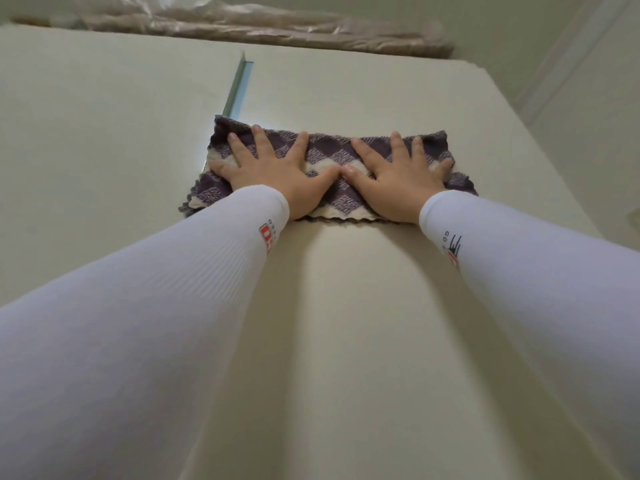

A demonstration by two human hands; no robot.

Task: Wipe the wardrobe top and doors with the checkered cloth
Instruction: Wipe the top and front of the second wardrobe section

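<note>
The checkered cloth [325, 147], purple and cream and folded into a wide band, lies flat against the cream wardrobe door [346, 323], high up. My left hand [273, 174] presses its left half with fingers spread. My right hand [394, 178] presses its right half the same way. The two thumbs nearly touch in the middle. Both arms wear white sleeves. The cloth's left end reaches the narrow greenish strip [239, 84] that runs up between the door panels.
A bundle wrapped in clear plastic [263, 26] lies along the wardrobe's top edge. The left door panel [86, 133] is beside the cloth. A pale wall [588, 98] stands close on the right.
</note>
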